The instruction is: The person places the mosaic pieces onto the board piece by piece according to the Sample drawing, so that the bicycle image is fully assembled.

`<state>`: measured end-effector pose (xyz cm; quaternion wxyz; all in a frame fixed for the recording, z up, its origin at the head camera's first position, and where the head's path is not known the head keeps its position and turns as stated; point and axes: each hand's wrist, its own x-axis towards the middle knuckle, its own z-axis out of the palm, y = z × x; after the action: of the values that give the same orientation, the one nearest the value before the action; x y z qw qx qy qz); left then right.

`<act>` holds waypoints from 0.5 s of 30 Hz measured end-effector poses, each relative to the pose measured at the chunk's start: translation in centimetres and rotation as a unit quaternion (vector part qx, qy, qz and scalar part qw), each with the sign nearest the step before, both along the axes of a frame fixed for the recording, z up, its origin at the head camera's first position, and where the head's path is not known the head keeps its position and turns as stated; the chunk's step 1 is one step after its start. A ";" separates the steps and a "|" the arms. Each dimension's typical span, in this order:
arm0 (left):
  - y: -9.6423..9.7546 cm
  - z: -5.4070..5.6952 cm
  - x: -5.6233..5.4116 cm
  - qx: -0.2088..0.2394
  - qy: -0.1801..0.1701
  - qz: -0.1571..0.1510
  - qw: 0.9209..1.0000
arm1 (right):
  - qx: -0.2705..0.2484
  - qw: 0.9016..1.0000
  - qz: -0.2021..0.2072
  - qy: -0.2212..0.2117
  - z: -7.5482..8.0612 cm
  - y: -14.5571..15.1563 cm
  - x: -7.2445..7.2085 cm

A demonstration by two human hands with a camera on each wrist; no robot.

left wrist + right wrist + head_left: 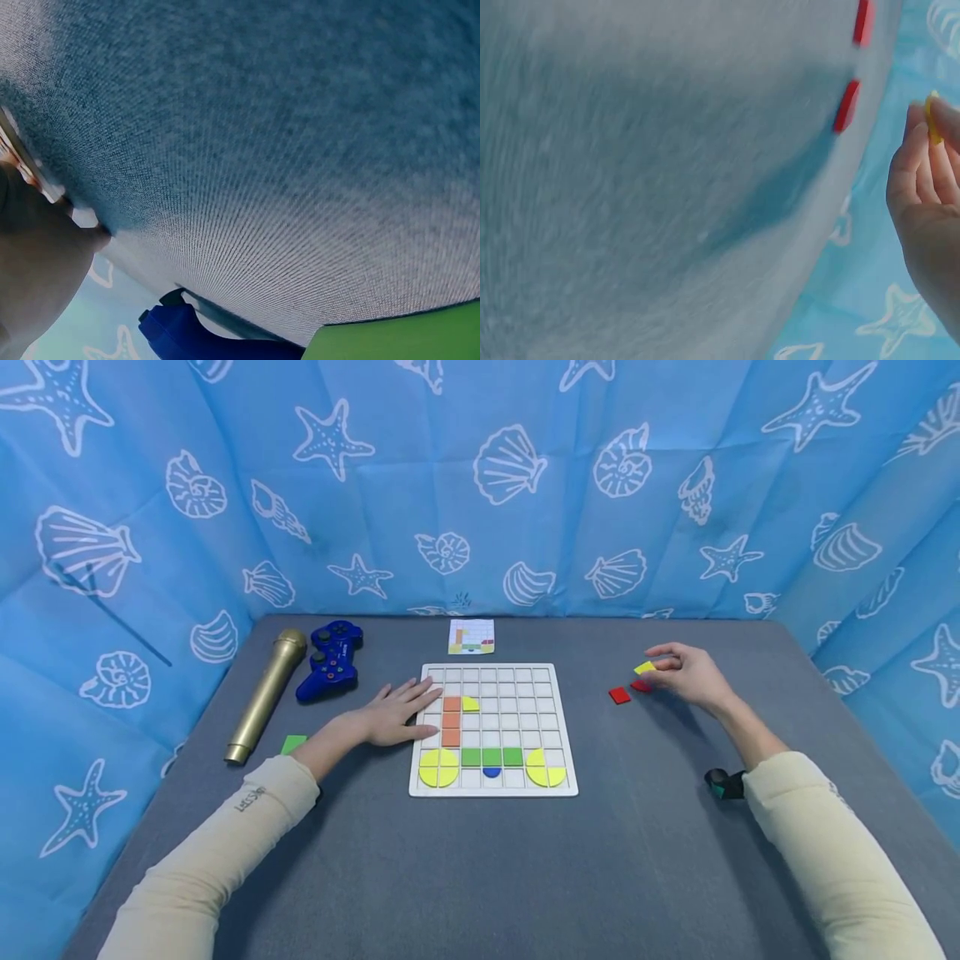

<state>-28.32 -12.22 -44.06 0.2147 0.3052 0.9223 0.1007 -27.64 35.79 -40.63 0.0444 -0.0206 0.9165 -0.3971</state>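
Observation:
My left hand (396, 714) rests with spread fingers on the left edge of the white grid board (517, 682). Pieces lie in the board's cells: an orange column (451, 720), a green row (491, 757), a blue half-round piece (491, 772), and two yellow groups, the left one a full circle (438, 768) and the right one (545, 767) lacking a quarter. A single yellow quarter (470, 704) sits beside the orange column. Over to the right, my right hand (686, 675) pinches a yellow piece (644, 668) between thumb and fingers, raised above two red pieces (619, 695) on the table.
A small pattern card (472, 637) lies behind the board. On the left are a gold microphone (267, 697), a blue game controller (331, 662) and a green piece (293, 743), partly behind my left forearm. A blue shell-print curtain (450, 485) surrounds the grey table (480, 877).

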 end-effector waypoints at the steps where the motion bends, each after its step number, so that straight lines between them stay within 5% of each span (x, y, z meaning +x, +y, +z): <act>1: 0.0 0.0 0.0 -0.001 0.000 -0.001 1.000 | -0.007 1.000 0.011 -0.004 0.1 -0.4 0.1; 15: -0.1 0.0 0.0 0.003 0.006 -0.004 1.000 | -0.052 0.984 0.156 -0.071 0.0 -5.1 1.1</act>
<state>-28.31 -12.29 -44.08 0.2084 0.3099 0.9222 0.1006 -26.49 30.68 -40.60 0.1696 -0.1374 0.8748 -0.4325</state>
